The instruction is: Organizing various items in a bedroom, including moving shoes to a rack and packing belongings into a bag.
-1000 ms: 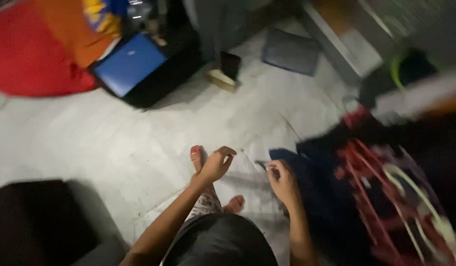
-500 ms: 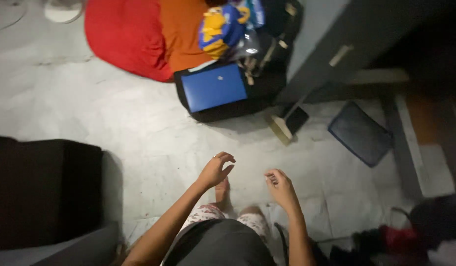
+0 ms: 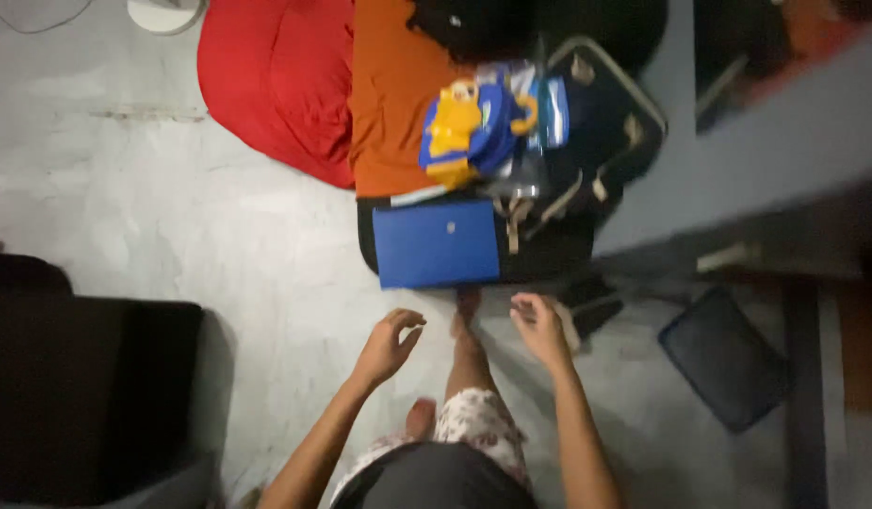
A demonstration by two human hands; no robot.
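My left hand [image 3: 387, 345] hangs in the air over the pale floor [image 3: 172, 207], fingers loosely curled and apart, holding nothing. My right hand [image 3: 541, 330] is raised beside it with its fingers half bent and nothing seen in it. Between the two hands my bare foot [image 3: 468, 311] steps forward, toes near a blue flat case [image 3: 437, 243]. The case lies on an open black bag [image 3: 568, 236]. A yellow and blue toy-like item [image 3: 473, 118] sits just beyond the case.
A red and orange cushion [image 3: 294, 85] lies at the back. A dark block of furniture [image 3: 78, 386] fills the lower left. A grey cabinet [image 3: 766, 160] stands at the right, with a dark flat pad [image 3: 726, 358] on the floor below it.
I have walked forward: the blue case and the bag have come closer, now just beyond my hands. The heap of clothes and hangers at the right has left the view. Both hands stay empty.
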